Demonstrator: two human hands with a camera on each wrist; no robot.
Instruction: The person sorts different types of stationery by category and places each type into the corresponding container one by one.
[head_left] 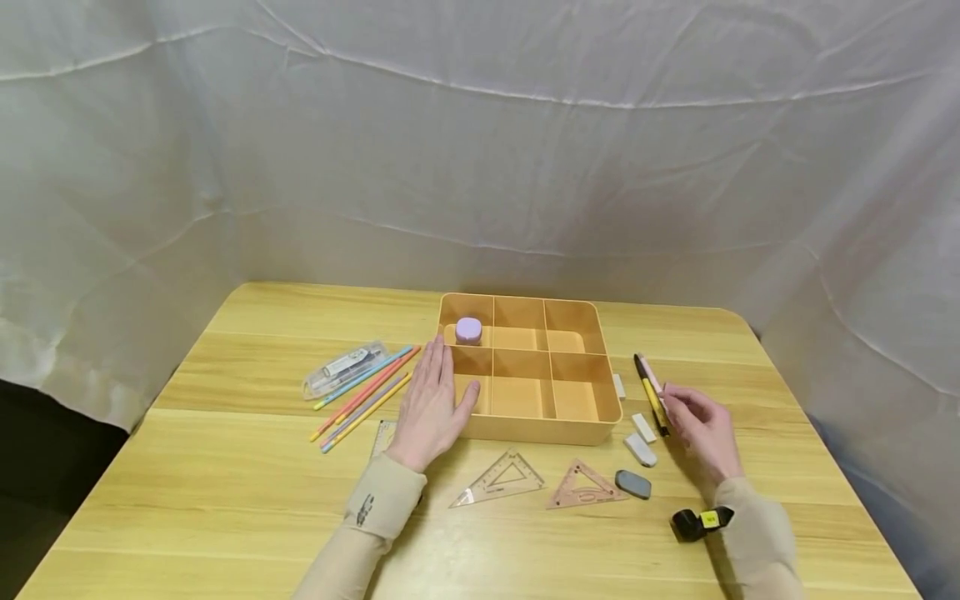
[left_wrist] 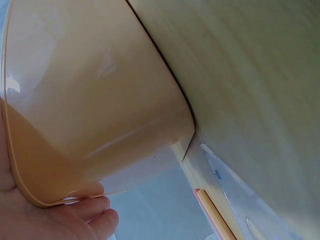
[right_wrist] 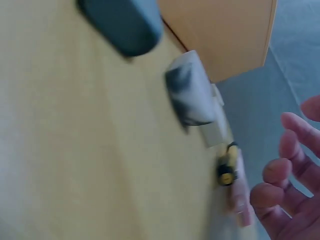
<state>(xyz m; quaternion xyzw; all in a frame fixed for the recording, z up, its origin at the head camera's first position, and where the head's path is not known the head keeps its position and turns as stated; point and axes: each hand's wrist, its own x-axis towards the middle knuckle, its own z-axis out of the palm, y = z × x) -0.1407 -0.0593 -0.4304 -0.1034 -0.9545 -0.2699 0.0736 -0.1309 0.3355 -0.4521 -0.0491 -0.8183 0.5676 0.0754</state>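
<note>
An orange organizer box [head_left: 540, 429] with several compartments stands at mid-table. A purple rounded item [head_left: 468, 331] sits in its back left compartment. My left hand [head_left: 431, 404] rests along the box's left rim, fingers extended and thumb over the front left compartment. In the left wrist view, the palm touches the box wall [left_wrist: 100, 100]. Beside a black-and-yellow pen [head_left: 654, 398] and a pink pen [head_left: 650, 372] is my right hand [head_left: 705, 429]. Its fingers [right_wrist: 277, 170] are loosely bent and hold nothing in the right wrist view, apart from the pens.
Colored pencils [head_left: 367, 400] and a clear case [head_left: 345, 369] lie left of the box. Two set squares [head_left: 498, 479] are in front. White erasers [head_left: 643, 427], a grey-and-white one [head_left: 640, 450] and a dark grey one [head_left: 633, 484] lie to the right. A black object [head_left: 686, 525] is by my right wrist.
</note>
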